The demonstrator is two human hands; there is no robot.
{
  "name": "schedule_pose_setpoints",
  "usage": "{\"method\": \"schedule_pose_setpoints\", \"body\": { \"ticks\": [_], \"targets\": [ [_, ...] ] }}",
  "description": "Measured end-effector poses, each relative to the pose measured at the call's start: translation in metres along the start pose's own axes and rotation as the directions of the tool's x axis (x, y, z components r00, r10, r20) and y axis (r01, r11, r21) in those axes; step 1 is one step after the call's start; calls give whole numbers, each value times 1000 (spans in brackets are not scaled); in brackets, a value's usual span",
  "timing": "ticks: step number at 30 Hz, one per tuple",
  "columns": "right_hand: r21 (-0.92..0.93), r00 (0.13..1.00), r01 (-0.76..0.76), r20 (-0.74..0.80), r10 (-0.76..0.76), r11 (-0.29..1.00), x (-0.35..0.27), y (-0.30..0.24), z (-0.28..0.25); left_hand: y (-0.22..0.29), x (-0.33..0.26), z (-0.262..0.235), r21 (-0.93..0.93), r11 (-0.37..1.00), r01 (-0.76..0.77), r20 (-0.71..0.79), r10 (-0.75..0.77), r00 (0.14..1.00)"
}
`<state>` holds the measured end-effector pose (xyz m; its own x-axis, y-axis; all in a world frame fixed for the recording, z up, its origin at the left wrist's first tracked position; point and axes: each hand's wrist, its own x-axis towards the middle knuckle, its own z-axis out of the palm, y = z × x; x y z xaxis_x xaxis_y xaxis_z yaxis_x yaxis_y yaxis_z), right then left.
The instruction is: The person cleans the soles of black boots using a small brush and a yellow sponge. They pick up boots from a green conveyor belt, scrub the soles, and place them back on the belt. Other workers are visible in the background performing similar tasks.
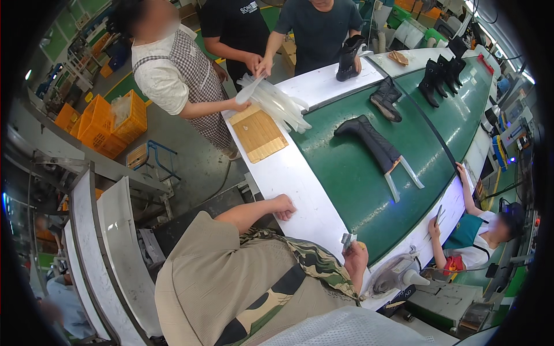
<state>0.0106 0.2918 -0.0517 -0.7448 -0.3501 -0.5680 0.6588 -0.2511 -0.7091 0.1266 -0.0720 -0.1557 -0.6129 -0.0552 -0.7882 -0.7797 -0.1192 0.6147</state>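
Gripping a small grey folded piece (348,239), light and probably bendable, the right hand (355,259) pinches its lower end above the desk (300,184) edge; the left hand (283,206) rests closed in a fist.

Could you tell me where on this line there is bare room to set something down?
The white table edge is bare between the wooden board and the left hand. The green belt is bare between the lying black boot and the right hand. It is crowded at the far end, around the clear plastic pieces and upright boots.
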Motion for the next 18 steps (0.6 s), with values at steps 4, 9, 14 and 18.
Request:
{"method": "schedule_pose_setpoints", "body": {
  "ticks": [4, 9, 14, 18],
  "targets": [
    [-11, 1000, -10, -4, 10, 1000, 0, -1, -1, 1, -1, 2, -21, 1000, -4, -11, 4, 1000],
    [-11, 1000, -15, -17, 14, 1000, -2, -4, 5, -1, 2, 1, -11, 1000, 0, -13, 0, 1000],
    [-4, 1000, -12, 1, 12, 1000, -1, -3, 3, 1, 1, 1, -3, 1000, -3, -2, 3, 1000],
    [-10, 999, -12, -31, 12, 1000, 4, 5, -6, 3, 3, 2, 44, 999, 4, 1, -4, 1000]
  ]
}}
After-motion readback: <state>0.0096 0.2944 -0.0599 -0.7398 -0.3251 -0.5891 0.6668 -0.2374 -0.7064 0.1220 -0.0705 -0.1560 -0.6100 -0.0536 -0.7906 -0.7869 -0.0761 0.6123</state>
